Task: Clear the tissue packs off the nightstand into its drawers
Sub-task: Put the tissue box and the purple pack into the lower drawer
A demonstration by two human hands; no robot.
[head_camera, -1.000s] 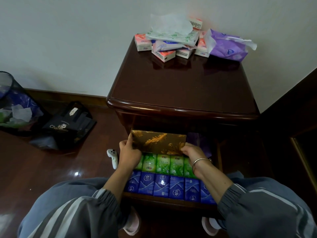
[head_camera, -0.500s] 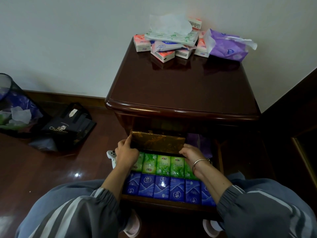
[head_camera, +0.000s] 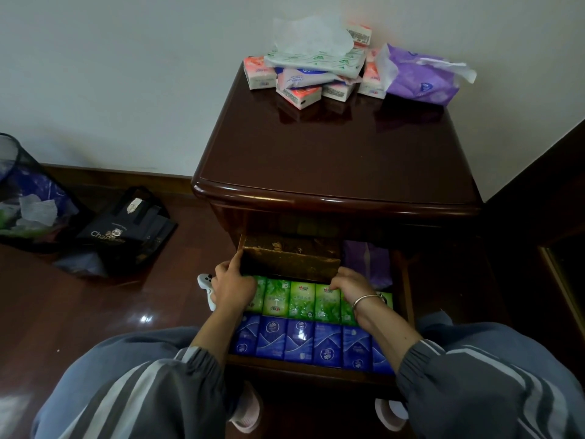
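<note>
A: Where are the hands?

B: Both are inside the open drawer (head_camera: 316,373) of the nightstand (head_camera: 335,166). The left hand (head_camera: 233,285) has its fingers pressed to the left end of a gold-patterned tissue box (head_camera: 289,256), and the right hand (head_camera: 349,286) has its fingers curled at the box's lower right corner. Between them they grip the box, which sits at the back of the drawer, partly under the nightstand's top.

A: What else is in the drawer?

B: A row of green tissue packs (head_camera: 302,299) lies just in front of the box, and a row of blue tissue packs (head_camera: 311,343) lies nearest the person. To the right of the box there is something purple (head_camera: 367,263), probably a soft tissue pack, though it is too dark there to be sure.

A: And the top?

B: A heap remains at the back edge by the wall: small red-and-white packs (head_camera: 259,72), a white-and-green soft pack (head_camera: 316,60) with a tissue sticking up, a blue-and-white pack (head_camera: 304,76) beneath it, and a purple soft pack (head_camera: 421,79) on the right.

A: Anything on the floor?

B: A black bag (head_camera: 126,231) and a mesh bin (head_camera: 22,198) stand on the left, and a small white device (head_camera: 205,285) lies beside the left hand. A bracelet (head_camera: 367,300) circles the right wrist.
</note>
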